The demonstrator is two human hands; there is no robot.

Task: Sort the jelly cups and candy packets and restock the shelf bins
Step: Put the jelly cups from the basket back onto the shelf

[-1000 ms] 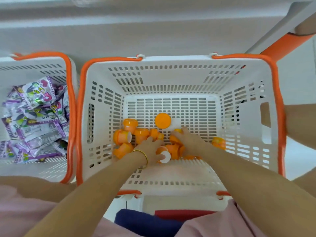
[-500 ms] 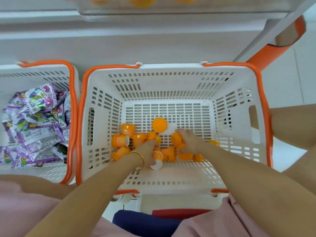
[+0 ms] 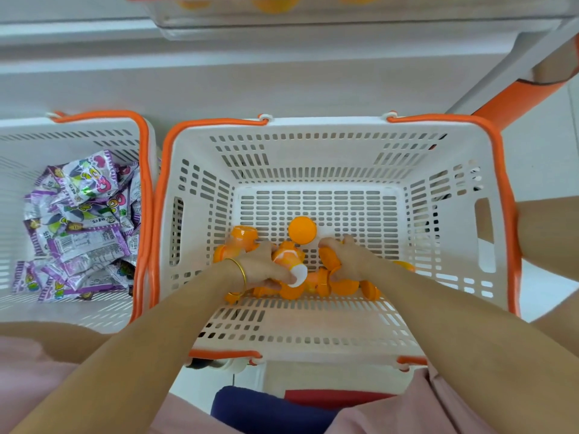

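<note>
Both hands' fingers clutch orange jelly cups inside the basket; candy packets fill its neighbour.

surface: pale floor | resting on it: white slotted basket with orange rim, orange jelly cups inside | beside, left: second basket, purple candy packets heaped within

Baskets white slotted plastic, orange handles. Jelly cups orange, one with a white lid. Candy packets purple and white, green and pink print. Bangle gold. Sleeves pale pink.
</note>
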